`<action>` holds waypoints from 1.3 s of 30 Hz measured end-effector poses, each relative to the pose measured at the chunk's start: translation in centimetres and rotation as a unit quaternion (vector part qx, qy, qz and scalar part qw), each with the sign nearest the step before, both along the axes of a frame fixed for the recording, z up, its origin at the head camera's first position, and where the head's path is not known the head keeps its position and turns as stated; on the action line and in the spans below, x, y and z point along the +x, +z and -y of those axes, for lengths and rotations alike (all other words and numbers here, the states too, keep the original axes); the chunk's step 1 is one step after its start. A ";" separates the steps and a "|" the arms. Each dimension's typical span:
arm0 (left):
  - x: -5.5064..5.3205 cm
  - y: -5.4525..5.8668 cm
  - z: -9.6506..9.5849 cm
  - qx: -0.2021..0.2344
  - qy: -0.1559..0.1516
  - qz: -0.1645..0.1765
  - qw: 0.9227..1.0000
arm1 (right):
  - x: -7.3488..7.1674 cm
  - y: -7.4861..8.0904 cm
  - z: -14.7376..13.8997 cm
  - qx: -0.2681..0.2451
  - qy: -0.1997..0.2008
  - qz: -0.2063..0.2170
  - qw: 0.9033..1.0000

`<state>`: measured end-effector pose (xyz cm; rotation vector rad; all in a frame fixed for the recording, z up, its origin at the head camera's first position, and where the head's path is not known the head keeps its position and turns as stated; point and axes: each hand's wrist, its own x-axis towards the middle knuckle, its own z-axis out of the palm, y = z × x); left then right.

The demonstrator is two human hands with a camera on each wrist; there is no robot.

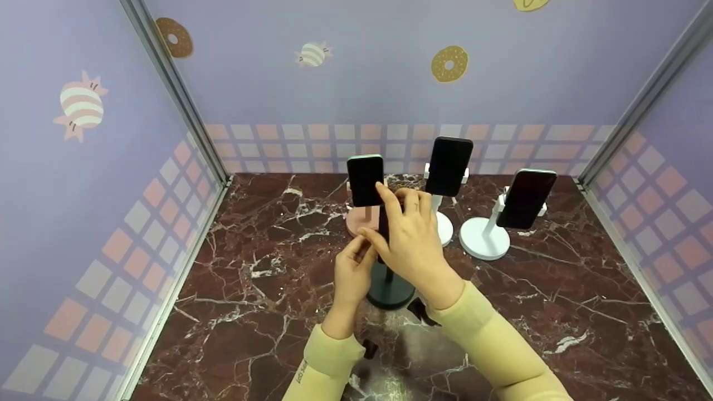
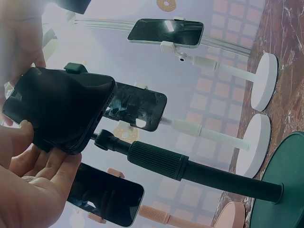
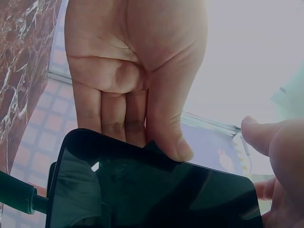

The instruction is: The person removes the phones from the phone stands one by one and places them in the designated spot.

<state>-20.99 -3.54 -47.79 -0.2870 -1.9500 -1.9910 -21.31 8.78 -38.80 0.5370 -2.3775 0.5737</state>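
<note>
A black smartphone (image 2: 61,109) is at the clamp of a dark green phone stand (image 2: 156,164), its screen toward the wrist cameras. My left hand (image 1: 353,273) pinches the stand's clamp arm at the phone's left long edge; its thumb tip (image 3: 184,151) is right at that edge, with the fingers bent behind. From above and the right, my right hand (image 1: 415,239) holds the phone's upper end, with its fingers over the back and its thumb (image 3: 256,130) forward. The stand's round base (image 1: 390,292) is on the marbled tabletop. In the head view my hands mostly hide this phone.
Behind my hands, a phone (image 1: 366,181) sits in a pink stand (image 1: 359,219). Farther right are two white stands with phones, one at the back (image 1: 450,167) and one nearer the right (image 1: 484,239). Patterned walls (image 1: 362,89) enclose the marbled tabletop (image 1: 250,301).
</note>
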 end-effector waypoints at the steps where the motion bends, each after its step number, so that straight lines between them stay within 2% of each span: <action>1: 0.0 0.0 0.0 0.001 0.000 -0.001 1.000 | 0.0 0.0 0.0 0.002 -0.004 -0.004 1.000; 10: -0.1 -0.3 0.0 0.009 -0.004 -0.008 1.000 | -0.3 -0.1 0.3 0.018 -0.035 -0.034 0.999; 17: -0.2 -0.3 0.0 0.000 0.000 -0.018 1.000 | -0.6 -0.4 0.8 0.051 -0.078 -0.084 0.992; 24: -0.3 -0.4 -0.1 0.011 -0.005 -0.027 1.000 | -0.8 -0.9 1.4 0.039 -0.101 -0.087 0.990; 33: -0.3 -0.4 -0.2 0.022 -0.005 -0.019 1.000 | -1.2 -1.5 2.1 0.034 -0.133 -0.101 0.985; 39: -0.3 -0.3 -0.1 0.024 -0.011 -0.025 0.999 | -1.4 -1.7 2.3 0.036 -0.151 -0.125 0.980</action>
